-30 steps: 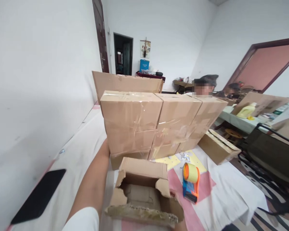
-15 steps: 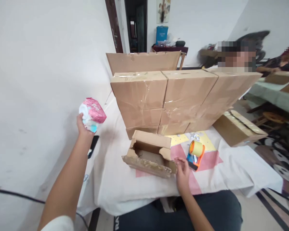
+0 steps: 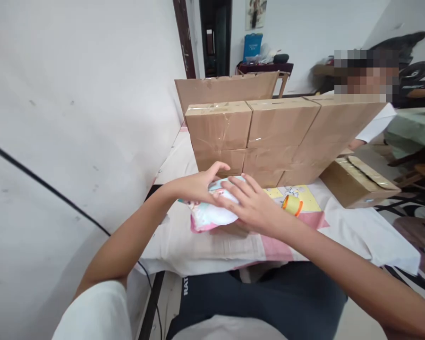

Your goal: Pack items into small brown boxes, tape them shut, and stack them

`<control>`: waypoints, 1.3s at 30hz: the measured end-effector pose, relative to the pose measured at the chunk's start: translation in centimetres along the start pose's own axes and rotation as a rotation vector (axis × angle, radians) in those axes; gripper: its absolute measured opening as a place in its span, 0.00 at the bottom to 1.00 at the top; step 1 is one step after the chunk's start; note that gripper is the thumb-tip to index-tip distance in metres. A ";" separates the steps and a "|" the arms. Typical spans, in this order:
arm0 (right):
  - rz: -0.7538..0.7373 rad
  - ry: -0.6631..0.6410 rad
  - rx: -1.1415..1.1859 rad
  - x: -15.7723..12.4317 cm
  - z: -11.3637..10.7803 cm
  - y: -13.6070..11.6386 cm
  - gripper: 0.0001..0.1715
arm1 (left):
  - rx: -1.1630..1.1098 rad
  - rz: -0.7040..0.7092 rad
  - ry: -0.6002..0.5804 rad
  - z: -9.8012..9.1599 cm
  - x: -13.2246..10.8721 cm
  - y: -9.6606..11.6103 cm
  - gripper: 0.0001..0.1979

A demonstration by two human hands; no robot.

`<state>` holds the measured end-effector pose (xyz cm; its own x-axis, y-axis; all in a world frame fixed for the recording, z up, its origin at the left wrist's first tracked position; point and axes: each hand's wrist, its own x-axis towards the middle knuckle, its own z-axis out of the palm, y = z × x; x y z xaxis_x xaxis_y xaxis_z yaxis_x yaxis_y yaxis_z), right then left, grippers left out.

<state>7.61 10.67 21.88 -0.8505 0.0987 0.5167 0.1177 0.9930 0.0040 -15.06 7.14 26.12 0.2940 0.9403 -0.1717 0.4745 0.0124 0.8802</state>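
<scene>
A soft plastic pack [image 3: 212,215], white, pink and pale blue, lies between my two hands over the small open cardboard box. My left hand [image 3: 198,185] grips its upper left side, the thumb raised. Across its upper right side my right hand [image 3: 250,203] is laid with the fingers curved over it. Only a bit of the small cardboard box [image 3: 235,230] shows beneath; the rest is hidden by the pack and hands. Behind my right forearm, a tape dispenser with a yellow roll [image 3: 292,205] is partly covered.
Stacked cardboard boxes [image 3: 272,123] form a wall along the table's far side. Another carton [image 3: 361,182] stands to the right. A white wall [image 3: 74,94] borders the left. Beyond the stack is a person in a white sleeve [image 3: 378,123]. A black cable [image 3: 49,184] hangs at left.
My left hand has brought the pack from the far left to above the small box. My right hand has left the box's right flap and come onto the pack. The view has shifted slightly.
</scene>
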 end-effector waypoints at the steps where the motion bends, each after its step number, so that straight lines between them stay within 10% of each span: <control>1: 0.010 0.004 -0.037 -0.6 0.4 0.5 0.43 | -0.068 0.014 -0.007 0.1 0.7 0.4 0.42; 7: 0.314 0.271 0.020 -5.5 2.0 3.4 0.56 | -0.712 0.244 0.131 -2.6 1.8 -2.1 0.20; 13: 0.646 0.517 0.291 -7.1 3.2 4.0 0.57 | -0.877 0.225 0.665 -2.7 0.3 -13.8 0.18; 17: 0.643 0.239 0.230 -6.0 2.8 4.2 0.53 | -0.735 0.178 0.793 -0.1 -0.4 -18.5 0.21; 22: 0.568 -0.213 -0.011 -3.1 2.6 3.9 0.45 | -0.390 0.236 0.743 3.3 -0.7 -17.2 0.20; 26: 0.589 -0.416 -0.002 -1.7 3.6 3.8 0.44 | 0.454 0.402 0.501 5.6 -1.0 -16.2 0.16; 29: 0.566 -0.519 -0.027 -1.5 5.1 3.4 0.43 | 0.980 0.527 0.544 7.5 -1.5 -17.1 0.06; 39: 0.475 -0.640 -0.066 0.2 11.4 2.7 0.45 | 1.044 0.746 0.773 11.2 -2.2 -18.9 0.08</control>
<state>1.93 14.15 12.29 -0.8285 0.5477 -0.1162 0.5543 0.8317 -0.0321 -15.40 1.05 4.94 0.3877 0.5679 0.7261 0.8781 -0.4672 -0.1034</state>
